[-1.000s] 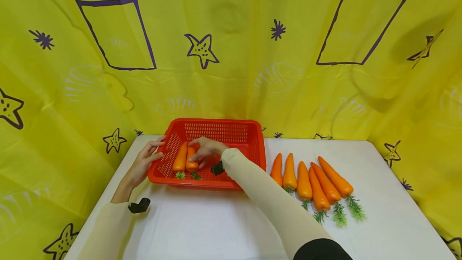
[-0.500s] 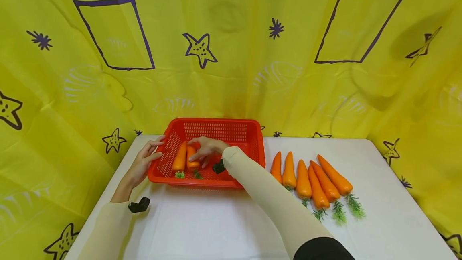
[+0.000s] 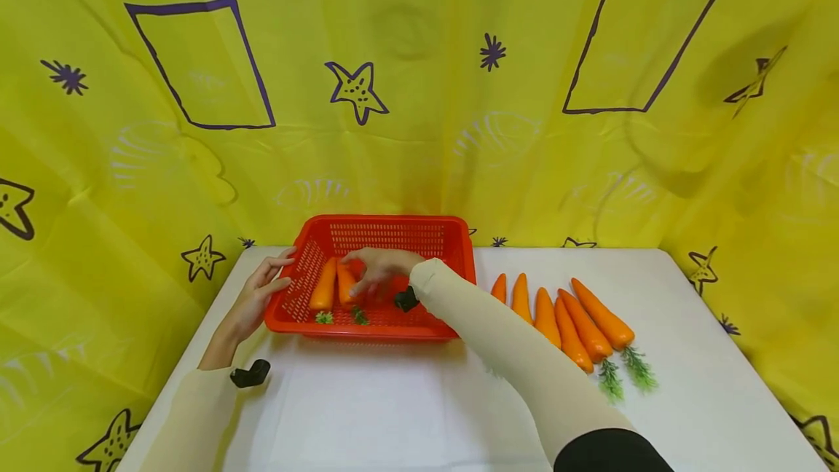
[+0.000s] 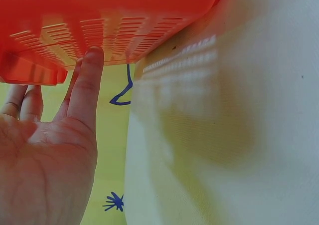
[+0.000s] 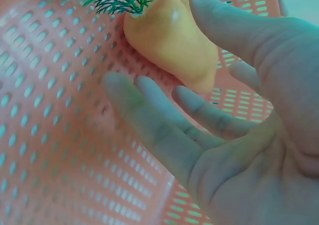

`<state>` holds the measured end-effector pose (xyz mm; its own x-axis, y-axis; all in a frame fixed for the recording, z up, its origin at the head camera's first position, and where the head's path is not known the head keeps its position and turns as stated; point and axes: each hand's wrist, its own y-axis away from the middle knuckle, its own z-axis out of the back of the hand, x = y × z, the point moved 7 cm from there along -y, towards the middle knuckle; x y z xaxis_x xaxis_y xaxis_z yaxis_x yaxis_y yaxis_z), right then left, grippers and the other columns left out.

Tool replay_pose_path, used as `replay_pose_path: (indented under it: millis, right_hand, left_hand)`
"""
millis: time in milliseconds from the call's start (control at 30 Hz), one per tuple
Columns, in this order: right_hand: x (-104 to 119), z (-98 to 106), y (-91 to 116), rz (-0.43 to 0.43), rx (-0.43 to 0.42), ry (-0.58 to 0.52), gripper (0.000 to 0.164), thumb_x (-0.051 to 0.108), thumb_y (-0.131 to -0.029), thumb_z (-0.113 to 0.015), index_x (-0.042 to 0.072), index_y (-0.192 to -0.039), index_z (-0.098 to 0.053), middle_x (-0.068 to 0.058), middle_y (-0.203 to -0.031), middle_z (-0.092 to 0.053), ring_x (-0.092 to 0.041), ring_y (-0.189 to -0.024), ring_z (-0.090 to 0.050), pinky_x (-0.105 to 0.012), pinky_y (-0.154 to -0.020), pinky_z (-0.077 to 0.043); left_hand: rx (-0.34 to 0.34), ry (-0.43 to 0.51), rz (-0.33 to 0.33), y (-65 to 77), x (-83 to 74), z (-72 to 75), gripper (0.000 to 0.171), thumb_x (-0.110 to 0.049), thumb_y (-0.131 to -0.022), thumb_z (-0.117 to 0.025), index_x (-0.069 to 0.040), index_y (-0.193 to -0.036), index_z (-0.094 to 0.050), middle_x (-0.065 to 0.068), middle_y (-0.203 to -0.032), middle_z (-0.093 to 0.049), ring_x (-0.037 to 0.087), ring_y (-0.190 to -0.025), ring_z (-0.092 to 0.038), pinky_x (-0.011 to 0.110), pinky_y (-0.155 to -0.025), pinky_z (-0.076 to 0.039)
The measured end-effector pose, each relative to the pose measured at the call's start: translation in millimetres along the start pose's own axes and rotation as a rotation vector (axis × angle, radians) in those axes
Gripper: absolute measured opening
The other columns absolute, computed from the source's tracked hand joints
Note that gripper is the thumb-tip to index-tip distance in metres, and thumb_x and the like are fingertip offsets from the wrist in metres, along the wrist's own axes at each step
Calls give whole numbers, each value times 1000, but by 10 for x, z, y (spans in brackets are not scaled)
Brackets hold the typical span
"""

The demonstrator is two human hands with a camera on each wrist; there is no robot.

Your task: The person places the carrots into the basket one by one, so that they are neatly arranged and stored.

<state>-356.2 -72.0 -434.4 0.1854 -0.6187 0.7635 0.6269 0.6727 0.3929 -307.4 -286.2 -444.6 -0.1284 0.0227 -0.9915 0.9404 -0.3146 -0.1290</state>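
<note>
A red perforated plastic basket [image 3: 393, 331] stands on the left side of the table. My left hand [image 3: 252, 301] is at its left side, fairly straight fingers touching the basket wall under the rim in the left wrist view. Inside, two orange carrots lie side by side with green tops toward me: the outer carrot [image 3: 324, 286] and the inner carrot [image 3: 344, 284]. My right hand [image 3: 387, 266] is inside the basket over the inner carrot. In the right wrist view its fingers are spread, with the thumb near the carrot [image 5: 169, 40] and nothing gripped.
Several more carrots [image 3: 590, 330] lie fanned out on the white table [image 3: 695, 384] right of the basket, partly behind my right sleeve [image 3: 505, 341]. A yellow patterned curtain [image 3: 419, 130] rises behind and beside the table.
My right hand's fingers loosen from the inner carrot and the hand shifts slightly right; its sleeve now covers more of the loose carrots. The left hand stays at the basket. The head view shifts slightly.
</note>
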Motion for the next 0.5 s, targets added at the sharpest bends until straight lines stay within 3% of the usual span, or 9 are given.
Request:
replay_pose_path:
  millis: [100, 233, 433, 500]
  right_hand:
    - [76, 56, 103, 43, -6, 176, 78, 23, -90, -81, 16, -157, -41, -13, -157, -40, -19, -88, -67, -28, -77, -58]
    - [180, 142, 305, 96, -10, 346, 77, 28, -92, -80, 18, -157, -41, -17, -145, -54, -20, -100, -63, -31, -80, -56]
    - [304, 268, 656, 210, -44, 478, 75, 34, -92, -79, 21, -156, -42, -14, -136, -62, -27, -125, -58, -40, -99, -51]
    - [304, 311, 776, 239, -70, 501, 76, 36, -92, -79, 20, -157, -42, -11, -135, -61, -25, -121, -59, -39, -101, -48]
  left_hand:
    - [-2, -3, -8, -1, -5, 1, 35, -10, -108, -49, 3, -140, -42, 11, -171, -15, 31, -158, -2, 19, -102, -47]
    - [-6, -1, -11, -3, -9, -1, 34, -10, -108, -49, 2, -139, -43, 11, -171, -16, 30, -158, -2, 19, -103, -47]
    - [-8, -12, -28, 3, -16, -8, 33, -8, -107, -49, 3, -138, -44, 10, -171, -17, 28, -158, -3, 16, -104, -44]
    - [-13, -23, -34, 12, -14, -9, 33, -8, -107, -49, 3, -138, -44, 10, -170, -19, 27, -158, -5, 16, -104, -44]
